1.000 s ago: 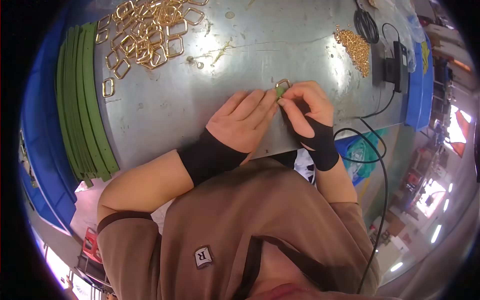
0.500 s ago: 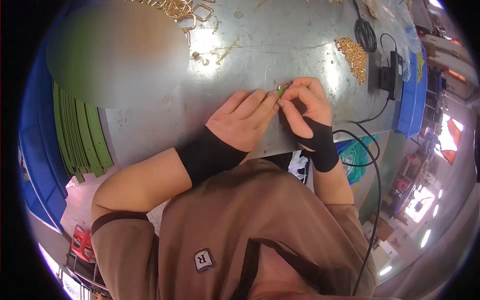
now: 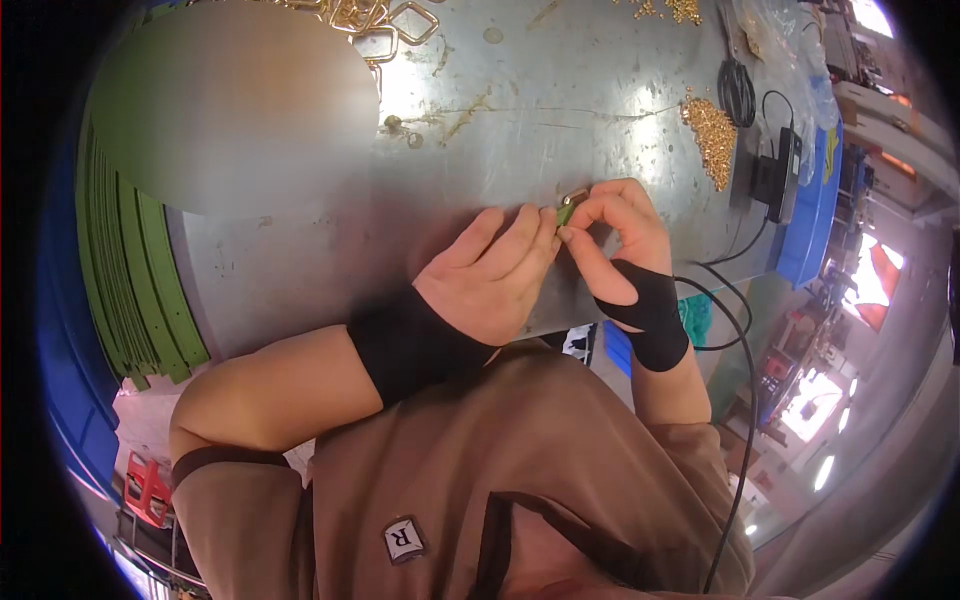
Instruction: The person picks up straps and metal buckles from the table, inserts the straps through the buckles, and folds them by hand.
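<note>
Between my two hands is a small green strip (image 3: 565,214) with a gold metal ring (image 3: 575,197) at its far end. My left hand (image 3: 495,268) has its fingertips pressed on the strip from the left, palm toward the table. From the right, my right hand (image 3: 622,225) pinches the strip with thumb and index finger, just below the ring. Both wrists wear black supports. The strip's lower part is hidden by my fingers.
Green strips (image 3: 140,270) are stacked at the left of the metal table (image 3: 300,250). Gold rings (image 3: 375,40), partly blurred out, lie at the upper left. Small gold pieces (image 3: 712,145), a black device (image 3: 775,175) and its cable are on the right, beside a blue bin (image 3: 812,215).
The view has shifted, so the table and both hands appear slightly lower. The hands keep their hold on the strip, with the left fingers a little more spread. A blur now covers the upper left.
</note>
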`<state>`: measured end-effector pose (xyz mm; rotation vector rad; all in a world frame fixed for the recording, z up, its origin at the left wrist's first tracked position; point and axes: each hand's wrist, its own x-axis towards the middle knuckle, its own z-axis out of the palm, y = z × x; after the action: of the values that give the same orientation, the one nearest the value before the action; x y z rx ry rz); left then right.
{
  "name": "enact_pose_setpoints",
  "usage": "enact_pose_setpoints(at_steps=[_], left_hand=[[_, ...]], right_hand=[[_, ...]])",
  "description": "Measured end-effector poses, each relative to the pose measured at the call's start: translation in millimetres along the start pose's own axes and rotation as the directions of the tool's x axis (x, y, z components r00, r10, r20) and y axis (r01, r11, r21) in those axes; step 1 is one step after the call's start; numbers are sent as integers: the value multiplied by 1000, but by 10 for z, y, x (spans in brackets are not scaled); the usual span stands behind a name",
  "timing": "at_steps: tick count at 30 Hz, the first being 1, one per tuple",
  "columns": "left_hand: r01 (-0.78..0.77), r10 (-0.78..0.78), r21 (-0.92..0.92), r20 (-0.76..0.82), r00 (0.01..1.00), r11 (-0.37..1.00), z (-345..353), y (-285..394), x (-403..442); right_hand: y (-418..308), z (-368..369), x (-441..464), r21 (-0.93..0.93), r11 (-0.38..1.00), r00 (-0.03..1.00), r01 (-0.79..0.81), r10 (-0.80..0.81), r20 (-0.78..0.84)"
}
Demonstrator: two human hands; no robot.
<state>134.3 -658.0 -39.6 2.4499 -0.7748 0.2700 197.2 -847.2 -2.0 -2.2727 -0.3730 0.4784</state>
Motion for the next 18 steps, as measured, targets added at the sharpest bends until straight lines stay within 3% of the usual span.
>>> enact_pose_setpoints(at_steps=[2,6,10,16,18], left_hand=[[-2,4,35,-68,998,999,48,-2,-5],[32,-32,-12,-47,998,999,14,10,21],[26,-23,56,-45,999,998,57,13,18],[39,-36,65,-44,998,997,60,25,38],[45,-43,48,-33,999,998,43,21,60]], right_hand=[[-14,-4,-2,-6,1000,1000,-14,14,-6],[-7,-17,-16,38,998,998,-56,56,-12],[-58,-46,17,-5,999,999,-50,50,-4],[-91,-155,126,-42,998,995,-49,52,83],[-125,-200,170,-36,991,982,-125,129,134]])
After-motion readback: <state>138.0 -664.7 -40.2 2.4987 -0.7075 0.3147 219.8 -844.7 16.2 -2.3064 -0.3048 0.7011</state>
